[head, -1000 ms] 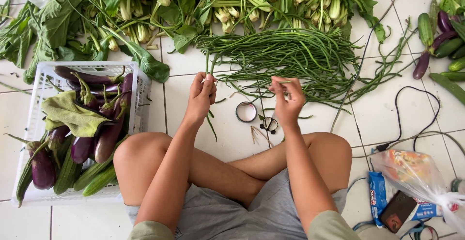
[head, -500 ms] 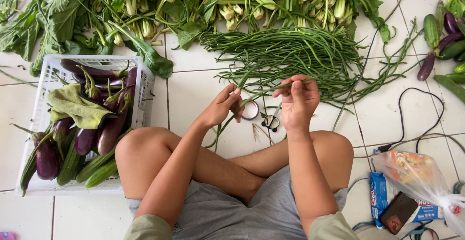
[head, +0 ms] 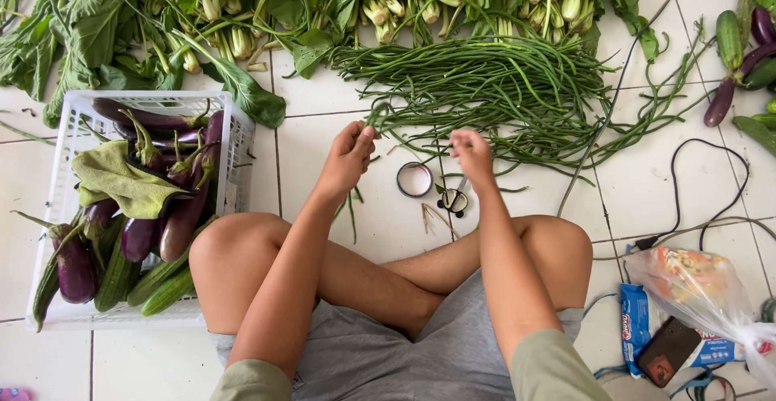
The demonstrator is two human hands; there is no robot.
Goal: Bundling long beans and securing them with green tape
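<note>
We are gathering yardlong beans (head: 485,86) off the floor. Our left hand (head: 349,154) pinches some; right hand (head: 471,152) fingers curl, contents unclear. Next, reaching for the tape roll (head: 415,179) seems sensible.

from my feed it's just a white tile floor (head: 323,138) with dark grout lines, lit evenly, kinda soft daylight look. no walls, furniture or windows in frame, only floor.

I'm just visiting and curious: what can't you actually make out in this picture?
Head view:
- Left hand: its back hides how many long beans it grips.
- Right hand: fingers curled, contents hidden.
- Leafy greens: cut off by the top edge.
- Crate bottom: buried under eggplants.
</note>
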